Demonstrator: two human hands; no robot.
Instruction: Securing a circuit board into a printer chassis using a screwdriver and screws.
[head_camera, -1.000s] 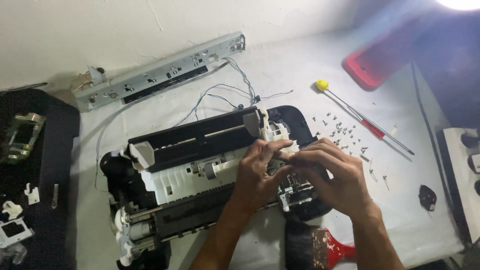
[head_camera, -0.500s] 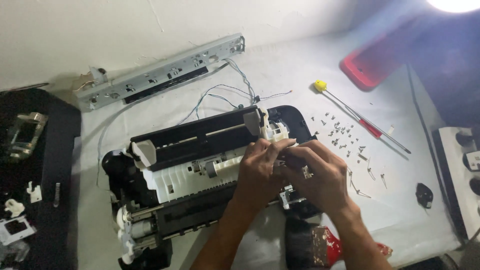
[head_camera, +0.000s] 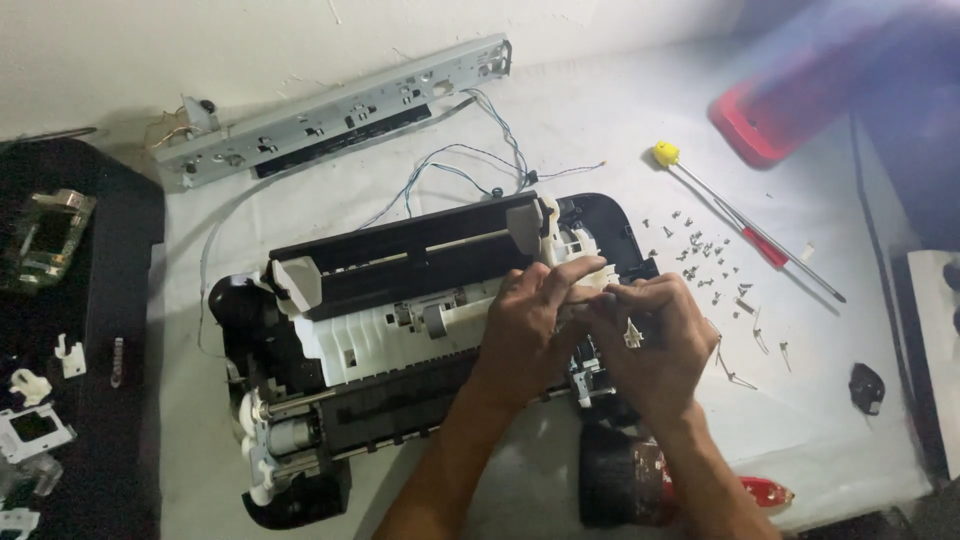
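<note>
Gripping printer right end, both hands.

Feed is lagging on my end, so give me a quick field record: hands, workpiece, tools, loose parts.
left hand: on the right end of the opened printer
right hand: beside it, fingers on small white part
tools: screwdriver, right of printer
loose parts: screws; metal rail behind printer
</note>
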